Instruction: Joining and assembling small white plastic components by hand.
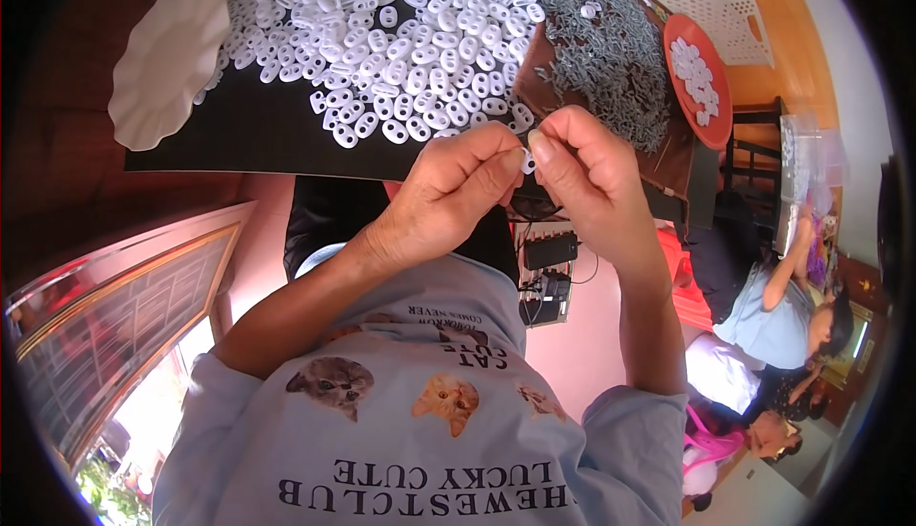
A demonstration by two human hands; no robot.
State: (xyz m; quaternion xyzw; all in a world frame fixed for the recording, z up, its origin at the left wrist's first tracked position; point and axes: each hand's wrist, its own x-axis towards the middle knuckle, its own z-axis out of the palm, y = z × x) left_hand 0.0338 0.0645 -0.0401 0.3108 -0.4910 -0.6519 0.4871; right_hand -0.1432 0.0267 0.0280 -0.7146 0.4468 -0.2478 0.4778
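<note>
Close together at the table's near edge, my two hands meet fingertip to fingertip. My left hand (448, 187) pinches a small white oval plastic piece with two holes (530, 161), partly covered by the fingertips. Thumb and forefinger of my right hand (592, 178) are pressed together against the other side of it; whatever they grip is too small to make out. Beyond the hands spreads a large heap of the same white two-hole pieces (401, 49). To its right, small grey metal springs (611, 63) fill a brown tray (673, 168).
A white scalloped dish (172, 63) sits at the table's left end. On the right are a red plate (714, 135) with small white parts (692, 77) and a white perforated basket (706, 6). Further right, a person in light blue (768, 306) sits among others.
</note>
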